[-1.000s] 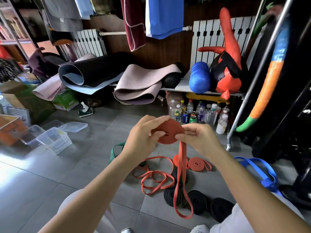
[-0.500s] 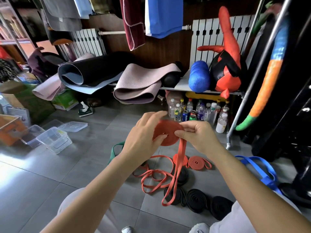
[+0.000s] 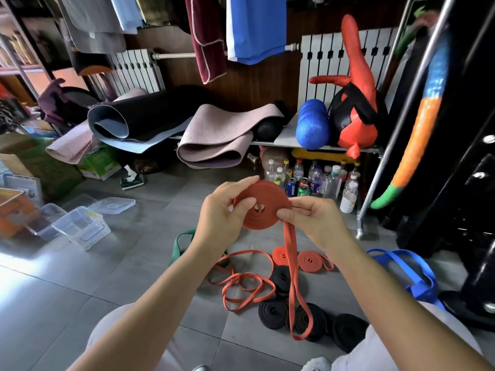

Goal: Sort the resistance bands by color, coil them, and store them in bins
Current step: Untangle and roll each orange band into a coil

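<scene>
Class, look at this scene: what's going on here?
A person is coiling a red band: the left hand holds the coil, the right hand pinches its edge where the loose tail hangs toward the floor. On the floor lie coiled black bands, two coiled red bands, a loose red band, a green band and a blue band. The clear bins stand off to the left.

Bright, sharp; glare on floor (image 3: 18, 254) at L, fisheye-bent edges.

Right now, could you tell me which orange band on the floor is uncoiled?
The thin orange band sprawled in loose loops; the two orange coils beyond are rolled.
</scene>
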Demonstrator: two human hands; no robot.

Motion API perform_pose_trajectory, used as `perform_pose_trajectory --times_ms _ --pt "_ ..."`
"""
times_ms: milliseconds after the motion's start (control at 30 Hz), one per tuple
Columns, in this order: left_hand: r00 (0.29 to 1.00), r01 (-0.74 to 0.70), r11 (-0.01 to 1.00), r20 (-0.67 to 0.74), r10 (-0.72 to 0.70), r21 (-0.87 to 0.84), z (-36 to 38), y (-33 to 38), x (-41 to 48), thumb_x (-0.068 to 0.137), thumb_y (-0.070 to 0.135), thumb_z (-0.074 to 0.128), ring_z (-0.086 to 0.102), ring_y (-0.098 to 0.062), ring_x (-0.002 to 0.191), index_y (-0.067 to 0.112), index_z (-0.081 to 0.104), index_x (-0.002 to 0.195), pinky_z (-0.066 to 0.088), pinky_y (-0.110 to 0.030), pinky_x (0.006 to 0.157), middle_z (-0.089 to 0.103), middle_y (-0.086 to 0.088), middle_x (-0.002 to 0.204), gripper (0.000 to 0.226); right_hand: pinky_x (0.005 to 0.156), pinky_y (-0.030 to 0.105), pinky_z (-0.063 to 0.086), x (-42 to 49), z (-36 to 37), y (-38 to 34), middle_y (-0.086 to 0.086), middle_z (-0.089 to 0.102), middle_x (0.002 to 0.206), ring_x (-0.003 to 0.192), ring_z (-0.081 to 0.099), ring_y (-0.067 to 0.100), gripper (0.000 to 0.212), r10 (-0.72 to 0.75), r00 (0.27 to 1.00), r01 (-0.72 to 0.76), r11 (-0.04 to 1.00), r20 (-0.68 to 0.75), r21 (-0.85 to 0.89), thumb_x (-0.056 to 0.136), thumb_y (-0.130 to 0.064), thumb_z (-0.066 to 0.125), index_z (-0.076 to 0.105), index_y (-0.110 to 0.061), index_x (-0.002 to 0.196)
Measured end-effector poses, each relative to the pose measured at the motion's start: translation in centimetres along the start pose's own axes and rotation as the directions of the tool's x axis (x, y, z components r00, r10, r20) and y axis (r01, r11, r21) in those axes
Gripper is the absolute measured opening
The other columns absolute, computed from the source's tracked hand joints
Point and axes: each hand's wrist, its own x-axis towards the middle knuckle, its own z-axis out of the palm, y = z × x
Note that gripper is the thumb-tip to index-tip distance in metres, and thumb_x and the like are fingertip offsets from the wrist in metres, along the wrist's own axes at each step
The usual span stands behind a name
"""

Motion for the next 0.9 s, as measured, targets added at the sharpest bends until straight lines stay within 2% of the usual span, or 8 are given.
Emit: perform_pose_trajectory --times_ms 100,200,267,333,433,633,800,900 --pt "0.998 0.054 0.994 -0.032 -0.057 -0.091 1.0 -0.2 -0.7 0.086 0.001 0.062 0.063 -0.009 0.093 0.045 0.058 0.108 0.052 -0.034 0.088 0.065 0.008 0.1 0.05 0.062 0.012 0.052 -0.1 -0.1 0.1 -0.017 0.07 0.067 0.066 0.068 -0.002 0.026 -0.014 1.0 0.014 0.999 -0.005 -0.045 0.075 0.003 0.071 0.069 -0.022 0.08" --pt "0.997 0.044 0.997 0.065 -0.048 0.066 1.0 -0.4 -1.0 0.086 0.007 0.062 0.061 -0.013 0.098 0.038 0.053 0.107 0.054 -0.043 0.085 0.06 0.012 0.108 0.039 0.065 0.015 0.054 0.0 -0.7 0.1 -0.015 0.071 0.072 0.07 0.068 0.0 0.027 -0.011 0.999 0.015 0.993 0.042 -0.116 0.076 0.002 0.072 0.069 -0.024 0.083" --pt "0.981 -0.083 0.952 0.191 0.027 0.295 0.6 -0.3 -0.8 0.085 0.014 0.063 0.056 -0.012 0.101 0.035 0.045 0.118 0.054 -0.041 0.083 0.052 0.01 0.118 0.044 0.067 0.015 0.054 0.1 -0.9 0.0 -0.017 0.071 0.072 0.07 0.068 0.0 0.028 0.007 0.994 0.014 0.98 0.106 -0.2 0.076 0.0 0.072 0.07 -0.027 0.084" --pt "0.928 -0.278 0.83 0.358 0.102 0.484 0.3 0.0 -0.5 0.084 0.014 0.061 0.054 -0.013 0.105 0.041 0.036 0.134 0.053 -0.037 0.08 0.044 0.011 0.129 0.062 0.069 0.014 0.053 0.3 -0.9 -0.1 -0.02 0.071 0.072 0.071 0.068 -0.001 0.029 0.018 0.988 0.025 0.96 0.151 -0.278 0.077 -0.003 0.073 0.069 -0.031 0.082" --pt "0.877 -0.353 0.772 0.475 0.076 0.528 0.3 0.5 0.3 0.087 0.01 0.055 0.057 -0.023 0.105 0.037 0.043 0.136 0.051 -0.041 0.081 0.05 0.004 0.127 0.057 0.07 0.017 0.054 0.7 -0.6 -0.2 -0.016 0.072 0.074 0.073 0.068 0.001 0.033 0.005 0.989 0.038 0.957 0.148 -0.286 0.076 0.0 0.073 0.069 -0.033 0.08" --pt "0.955 -0.203 0.925 0.272 0.115 0.322 -0.2 -0.2 0.4 0.084 0.007 0.058 0.051 -0.008 0.096 0.034 0.055 0.124 0.045 -0.028 0.087 0.055 0.007 0.107 0.048 0.063 0.014 0.054 0.9 -0.7 -0.5 -0.014 0.071 0.068 0.066 0.067 0.0 0.03 -0.011 0.995 0.022 0.993 0.098 -0.112 0.072 0.006 0.073 0.068 -0.023 0.081" --pt "0.991 -0.109 0.987 0.094 0.098 0.115 0.1 -0.5 0.0 0.081 0.013 0.058 0.051 0.004 0.103 0.047 0.054 0.114 0.041 -0.012 0.09 0.057 0.013 0.111 0.048 0.063 0.012 0.053 0.5 -0.3 -0.6 -0.004 0.071 0.076 0.064 0.068 0.0 0.034 -0.031 0.997 0.033 0.999 0.065 -0.028 0.072 0.01 0.07 0.068 -0.018 0.092" --pt "0.998 -0.068 0.998 0.016 0.068 -0.003 0.8 -0.6 -0.4 0.082 0.007 0.06 0.053 0.004 0.105 0.044 0.051 0.114 0.042 -0.012 0.09 0.056 0.019 0.114 0.05 0.062 0.01 0.051 0.5 0.0 -0.6 -0.011 0.072 0.07 0.066 0.068 0.0 0.033 -0.025 0.999 0.023 0.999 0.049 0.043 0.075 0.011 0.067 0.068 -0.019 0.09"
